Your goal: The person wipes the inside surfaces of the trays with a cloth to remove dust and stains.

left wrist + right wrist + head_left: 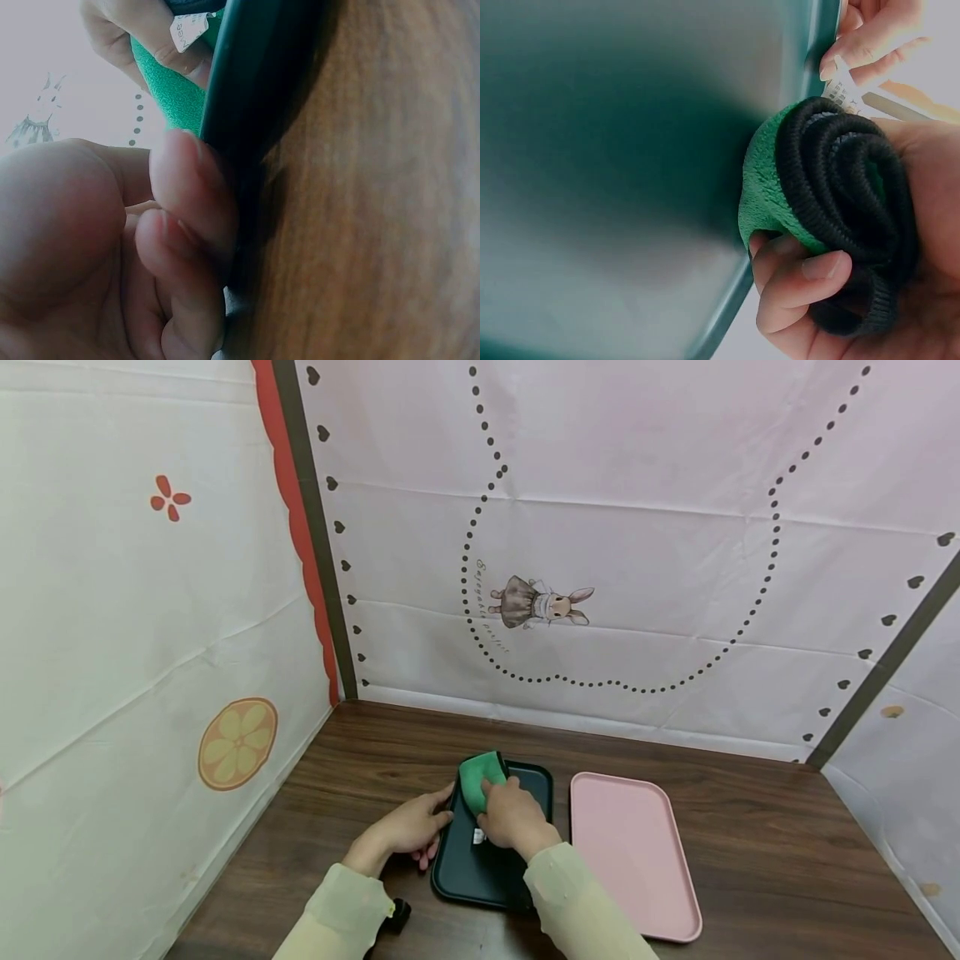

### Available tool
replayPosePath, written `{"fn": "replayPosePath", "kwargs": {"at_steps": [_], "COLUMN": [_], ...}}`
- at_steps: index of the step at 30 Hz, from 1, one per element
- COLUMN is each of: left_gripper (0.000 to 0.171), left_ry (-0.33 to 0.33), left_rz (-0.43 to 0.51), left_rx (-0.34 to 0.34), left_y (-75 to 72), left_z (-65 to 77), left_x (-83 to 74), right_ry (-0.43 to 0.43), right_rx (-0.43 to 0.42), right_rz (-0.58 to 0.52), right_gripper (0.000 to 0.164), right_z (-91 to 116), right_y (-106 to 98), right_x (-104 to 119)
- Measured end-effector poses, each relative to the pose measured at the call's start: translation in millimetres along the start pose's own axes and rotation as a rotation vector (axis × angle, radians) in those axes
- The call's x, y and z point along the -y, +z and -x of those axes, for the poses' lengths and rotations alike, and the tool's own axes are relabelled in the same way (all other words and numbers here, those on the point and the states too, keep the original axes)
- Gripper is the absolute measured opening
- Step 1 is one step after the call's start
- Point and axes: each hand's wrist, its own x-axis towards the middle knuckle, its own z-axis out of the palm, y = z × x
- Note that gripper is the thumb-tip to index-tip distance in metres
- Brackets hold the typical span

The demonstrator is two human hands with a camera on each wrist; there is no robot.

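A dark green tray (480, 877) lies on the brown wooden table. My left hand (408, 827) grips its left rim, thumb on the edge and the other fingers curled low beside it; the left wrist view shows those fingertips (191, 176) right at the tray's side. Over the tray's far left part, my right hand (517, 817) holds a folded green cloth (480, 772) against the surface. Seen from the right wrist, the cloth (769, 176) is bunched in layers with black stitched edges, fingers curled round it. A small white printed label (844, 88) sticks out from the cloth.
Right of the dark tray lies a pink tray (630, 843), close beside it. A small black object (397, 916) is by the left sleeve. White patterned sheets (637, 568) enclose the table at the back and both sides.
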Motion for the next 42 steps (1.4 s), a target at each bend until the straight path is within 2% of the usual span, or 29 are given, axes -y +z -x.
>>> {"fn": "replayPosePath", "kwargs": {"at_steps": [42], "left_gripper": [0.061], "left_ry": [0.024], "left_rz": [0.006], "left_rx": [0.006], "left_y": [-0.3], "left_z": [0.6], "left_x": [-2.2], "right_ry": [-0.093], "right_rx": [-0.020], "right_rz": [0.086], "right_gripper": [0.064], "right_z": [34.2], "right_y": [9.4], "right_x": [2.4]}}
